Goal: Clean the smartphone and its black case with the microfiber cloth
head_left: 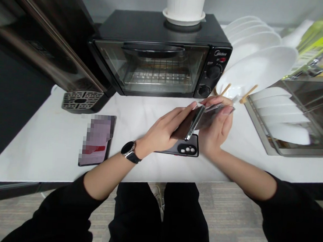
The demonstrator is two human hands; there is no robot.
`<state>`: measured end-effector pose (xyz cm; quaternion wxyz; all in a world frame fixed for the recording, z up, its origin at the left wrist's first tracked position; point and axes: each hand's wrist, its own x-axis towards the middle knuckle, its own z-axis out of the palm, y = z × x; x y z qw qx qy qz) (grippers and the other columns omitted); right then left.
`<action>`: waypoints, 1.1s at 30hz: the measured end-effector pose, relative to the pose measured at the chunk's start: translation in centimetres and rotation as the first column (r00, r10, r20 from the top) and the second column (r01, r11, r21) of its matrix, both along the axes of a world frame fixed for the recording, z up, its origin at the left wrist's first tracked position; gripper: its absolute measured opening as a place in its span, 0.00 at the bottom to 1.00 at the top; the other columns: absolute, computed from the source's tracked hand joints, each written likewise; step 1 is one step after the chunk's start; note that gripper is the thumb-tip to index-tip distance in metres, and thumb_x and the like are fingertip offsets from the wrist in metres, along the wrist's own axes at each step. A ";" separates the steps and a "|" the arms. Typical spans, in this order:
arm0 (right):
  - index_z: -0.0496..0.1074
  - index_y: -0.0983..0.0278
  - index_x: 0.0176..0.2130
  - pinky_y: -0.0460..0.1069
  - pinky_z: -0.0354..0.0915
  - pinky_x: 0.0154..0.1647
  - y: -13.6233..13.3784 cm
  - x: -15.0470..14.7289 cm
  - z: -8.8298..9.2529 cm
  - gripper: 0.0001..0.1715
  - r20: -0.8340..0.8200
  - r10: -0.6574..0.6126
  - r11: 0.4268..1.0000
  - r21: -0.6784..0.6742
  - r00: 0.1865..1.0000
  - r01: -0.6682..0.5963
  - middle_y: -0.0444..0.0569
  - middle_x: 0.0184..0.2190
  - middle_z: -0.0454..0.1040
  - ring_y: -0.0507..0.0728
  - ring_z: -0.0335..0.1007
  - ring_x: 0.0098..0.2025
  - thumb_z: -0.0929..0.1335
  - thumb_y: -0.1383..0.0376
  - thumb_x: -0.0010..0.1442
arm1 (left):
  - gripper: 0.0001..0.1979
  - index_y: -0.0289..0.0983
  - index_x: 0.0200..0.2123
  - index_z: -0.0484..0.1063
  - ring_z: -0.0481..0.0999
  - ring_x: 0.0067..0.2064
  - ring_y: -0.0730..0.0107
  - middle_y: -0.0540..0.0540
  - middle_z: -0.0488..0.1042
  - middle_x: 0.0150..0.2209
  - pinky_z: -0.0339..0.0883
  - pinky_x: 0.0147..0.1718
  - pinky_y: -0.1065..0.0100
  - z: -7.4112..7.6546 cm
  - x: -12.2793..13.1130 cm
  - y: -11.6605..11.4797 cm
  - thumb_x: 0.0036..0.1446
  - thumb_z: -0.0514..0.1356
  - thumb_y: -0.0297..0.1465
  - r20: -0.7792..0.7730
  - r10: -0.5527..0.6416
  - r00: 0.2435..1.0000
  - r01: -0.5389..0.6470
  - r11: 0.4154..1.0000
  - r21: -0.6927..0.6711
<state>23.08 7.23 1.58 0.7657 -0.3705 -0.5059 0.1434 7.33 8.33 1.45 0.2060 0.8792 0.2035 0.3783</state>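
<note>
My left hand, with a watch on its wrist, is closed on a dark smartphone. The phone is held tilted above the counter, its shiny edge turned toward me. My right hand pinches a thin, see-through plastic film right beside the phone. Whether the film touches the phone I cannot tell. Below both hands, a dark-rimmed phone case with camera holes lies flat, partly covered by my left hand. Another phone, its screen lit, lies to the left.
Behind my hands stands a black toaster oven carrying a white pot. A dark drinks machine is at the left. White plates stand in a rack at the right, near stacked white bowls. The white counter's front edge runs before me.
</note>
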 end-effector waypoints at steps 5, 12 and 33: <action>0.66 0.52 0.59 0.65 0.70 0.58 0.1 0.9 -0.6 0.23 0.136 -0.071 0.984 0.173 0.988 0.047 0.52 0.49 0.65 0.65 0.71 0.52 0.54 0.49 0.75 | 0.33 0.44 0.75 0.60 0.74 0.54 0.58 0.40 0.75 0.54 0.71 0.56 0.56 0.1 -1.0 1.2 0.69 0.56 0.25 -0.085 0.120 0.989 -0.110 0.988 0.110; 0.71 0.58 0.63 0.62 0.75 0.57 1.1 2.6 -1.5 0.37 0.542 0.098 0.934 0.240 0.835 -0.266 0.52 0.53 0.72 0.63 0.74 0.56 0.55 0.39 0.74 | 0.28 0.38 0.62 0.73 0.77 0.50 0.57 0.41 0.76 0.49 0.75 0.50 0.57 -1.0 -1.1 1.7 0.57 0.60 0.21 -0.084 0.145 0.986 -0.140 0.988 0.060; 0.61 0.55 0.70 0.70 0.60 0.77 2.6 3.1 -1.7 0.33 0.665 0.191 0.948 0.066 0.722 -0.311 0.56 0.65 0.71 0.68 0.62 0.74 0.59 0.45 0.74 | 0.27 0.35 0.66 0.70 0.76 0.51 0.57 0.41 0.77 0.49 0.73 0.53 0.59 -1.1 -1.3 2.4 0.64 0.62 0.27 -0.140 0.299 0.944 -0.299 0.954 0.021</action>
